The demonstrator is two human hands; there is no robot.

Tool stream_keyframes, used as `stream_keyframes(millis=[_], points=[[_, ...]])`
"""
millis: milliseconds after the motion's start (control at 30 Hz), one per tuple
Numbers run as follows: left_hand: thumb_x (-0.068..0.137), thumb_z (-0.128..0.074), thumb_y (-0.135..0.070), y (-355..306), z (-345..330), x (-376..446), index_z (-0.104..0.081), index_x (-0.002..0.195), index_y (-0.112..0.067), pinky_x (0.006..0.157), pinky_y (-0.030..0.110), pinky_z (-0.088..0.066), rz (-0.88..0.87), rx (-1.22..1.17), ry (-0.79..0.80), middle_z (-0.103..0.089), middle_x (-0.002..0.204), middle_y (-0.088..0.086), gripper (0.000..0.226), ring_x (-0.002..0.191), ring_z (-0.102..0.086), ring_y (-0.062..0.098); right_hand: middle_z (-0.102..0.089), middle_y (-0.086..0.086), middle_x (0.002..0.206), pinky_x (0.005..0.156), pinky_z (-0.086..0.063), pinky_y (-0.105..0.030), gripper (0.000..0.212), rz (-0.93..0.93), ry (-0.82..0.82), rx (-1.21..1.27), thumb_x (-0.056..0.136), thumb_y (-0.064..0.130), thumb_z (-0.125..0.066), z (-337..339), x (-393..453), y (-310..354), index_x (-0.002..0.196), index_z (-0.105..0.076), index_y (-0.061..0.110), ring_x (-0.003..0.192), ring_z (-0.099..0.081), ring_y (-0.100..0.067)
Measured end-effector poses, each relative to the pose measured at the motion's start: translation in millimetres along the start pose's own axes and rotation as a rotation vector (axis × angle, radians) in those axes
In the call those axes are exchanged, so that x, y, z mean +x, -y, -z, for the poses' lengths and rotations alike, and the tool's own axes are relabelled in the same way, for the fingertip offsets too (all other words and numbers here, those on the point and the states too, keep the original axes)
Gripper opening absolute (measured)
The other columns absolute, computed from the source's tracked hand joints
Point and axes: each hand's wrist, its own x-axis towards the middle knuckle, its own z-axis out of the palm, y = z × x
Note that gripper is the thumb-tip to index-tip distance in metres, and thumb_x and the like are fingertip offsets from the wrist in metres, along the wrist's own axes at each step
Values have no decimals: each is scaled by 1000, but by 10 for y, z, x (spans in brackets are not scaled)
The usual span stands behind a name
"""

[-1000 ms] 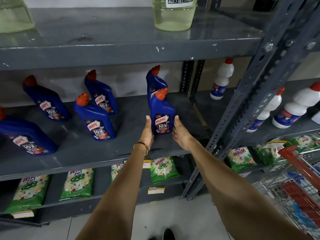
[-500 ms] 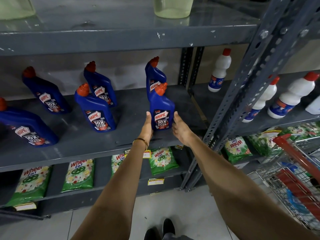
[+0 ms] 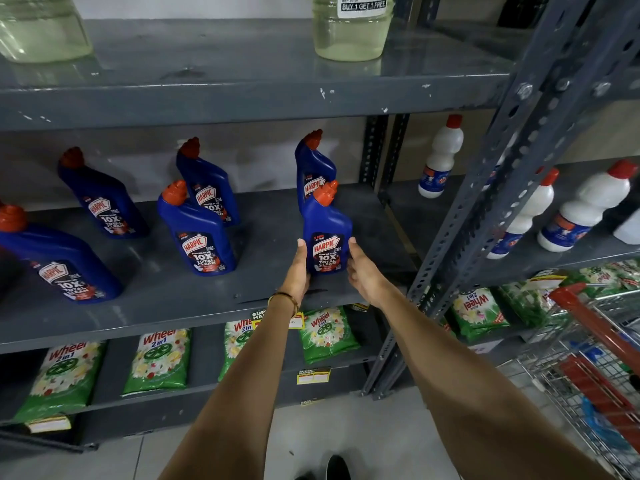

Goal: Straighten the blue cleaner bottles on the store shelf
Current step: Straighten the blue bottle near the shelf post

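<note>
Several blue Harpic cleaner bottles with orange caps stand on the grey middle shelf [image 3: 166, 299]. The front right bottle [image 3: 327, 233] stands upright between my two hands. My left hand [image 3: 300, 265] presses its left side and my right hand [image 3: 363, 268] its right side, thumbs up along the label. A second bottle [image 3: 313, 164] stands right behind it. Further left are a front bottle [image 3: 199, 233], one behind it [image 3: 209, 185], another at the back [image 3: 104, 199] and one at the far left [image 3: 55, 261].
A slotted metal upright [image 3: 485, 202] borders the shelf on the right, with white bottles [image 3: 440, 157] beyond it. Green Wheel detergent packs [image 3: 157, 362] lie on the shelf below. Two clear jugs [image 3: 349, 32] stand on the top shelf. A shopping cart [image 3: 595, 358] is at lower right.
Both hands stay on the same front right bottle. The view has shifted slightly; the bottle's place on the shelf looks about the same.
</note>
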Motion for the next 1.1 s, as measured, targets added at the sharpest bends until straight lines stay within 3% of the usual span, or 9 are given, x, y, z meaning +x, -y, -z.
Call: stream_keyframes(millis=[233,367,500,700,800,967,1100], points=[[96,-15,-46,-7,-31,19,-37,136,-12,94,24,-33,7,-20,9,-47,129,1,57,116,-44,13,-38,-6,152,118,-21,-34,60,-4,-36,18,97,51,-27,20,42,-38,146,-32,16,141,-32,-18],[95,-18,-48,18,-32,72,-38,136,-14,96,25,-35,14,-22,-19,-46,140,8,57,111,-46,11,-39,-7,151,119,-22,-37,61,-25,-37,-7,96,53,-27,41,56,-31,144,-34,16,141,-33,-19],[96,-19,-46,27,-30,96,-40,134,-11,95,25,-36,18,-31,-28,-47,138,10,56,109,-46,12,-41,-7,150,118,-23,-36,61,-33,-53,-22,96,52,-28,44,62,-20,143,-36,15,140,-35,-20],[93,-17,-54,56,-5,98,-40,135,-18,96,24,-30,56,87,-47,-45,142,8,60,125,-42,15,-46,-4,147,117,-27,-40,64,-27,-143,-54,91,59,-33,-21,70,-69,141,-41,19,135,-41,-20],[92,-18,-56,79,66,52,-40,136,-17,100,25,-28,69,91,-46,-42,144,8,63,127,-40,15,-52,-1,137,108,-32,-35,60,27,-268,-59,94,55,-32,-122,31,-119,138,-45,16,129,-46,-22],[80,-30,-71,143,413,-93,-25,143,-22,118,38,-15,90,75,-85,-23,154,2,80,141,-22,19,-56,-22,131,95,-39,-36,50,133,-606,-74,99,39,-34,-419,-72,-284,126,-51,0,120,-51,-36],[74,-37,-75,102,989,-249,-33,140,-16,117,39,-18,57,87,-165,-31,150,3,89,139,-27,20,-57,-24,127,89,-40,-36,42,195,-730,-55,99,30,-37,-887,-137,-405,125,-50,0,116,-53,-38]])
